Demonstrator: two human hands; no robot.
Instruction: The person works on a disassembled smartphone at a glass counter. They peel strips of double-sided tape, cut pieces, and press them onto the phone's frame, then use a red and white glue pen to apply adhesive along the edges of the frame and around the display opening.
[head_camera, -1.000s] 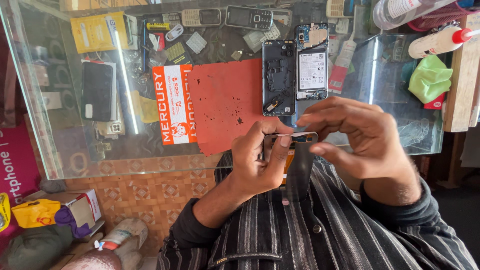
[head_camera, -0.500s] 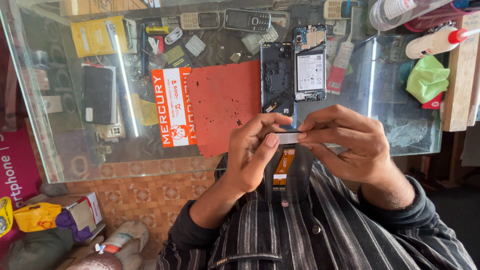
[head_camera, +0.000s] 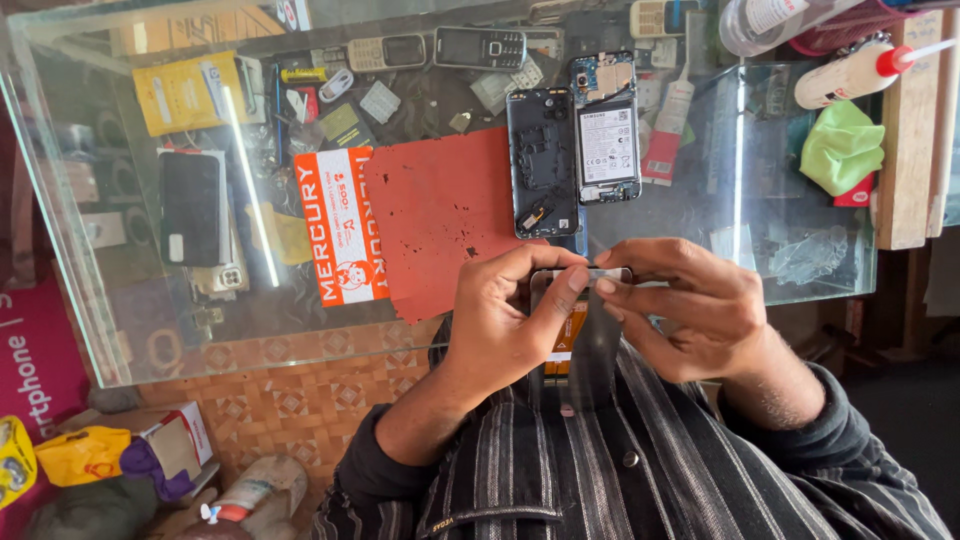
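Hands together at lower centre, above a striped shirt (head_camera: 640, 470). Left hand (head_camera: 505, 320) pinching the near end of a thin, flat phone screen (head_camera: 580, 330) between thumb and forefinger; right hand (head_camera: 690, 305) clamped on the top edge of the same screen, fingertips meeting those of the left. Screen held upright before the chest, edge-on at the top, an orange flex strip showing on its face; just short of the near rim of the glass worktop (head_camera: 130, 320), not touching it.

On the worktop, directly beyond the hands: red mat (head_camera: 440, 220), scuffed, with an orange and white card (head_camera: 340, 235) overlapping its left side. At the far right corner of the mat, dark phone frame (head_camera: 541, 160) lying flat, beside an opened phone (head_camera: 606, 130) with battery and board exposed; the two just touching along their long sides. Further left, black phone (head_camera: 190, 208) face down. Near the far edge, two keypad phones (head_camera: 440, 48), a yellow packet (head_camera: 185, 92) and small loose parts. At far right, green cloth (head_camera: 842, 145), white squeeze bottle (head_camera: 860, 70) with red nozzle, lying on its side, against a wooden block (head_camera: 908, 130).

Below the glass, at lower left: tiled floor, yellow bag (head_camera: 80, 455), small carton (head_camera: 185, 440).
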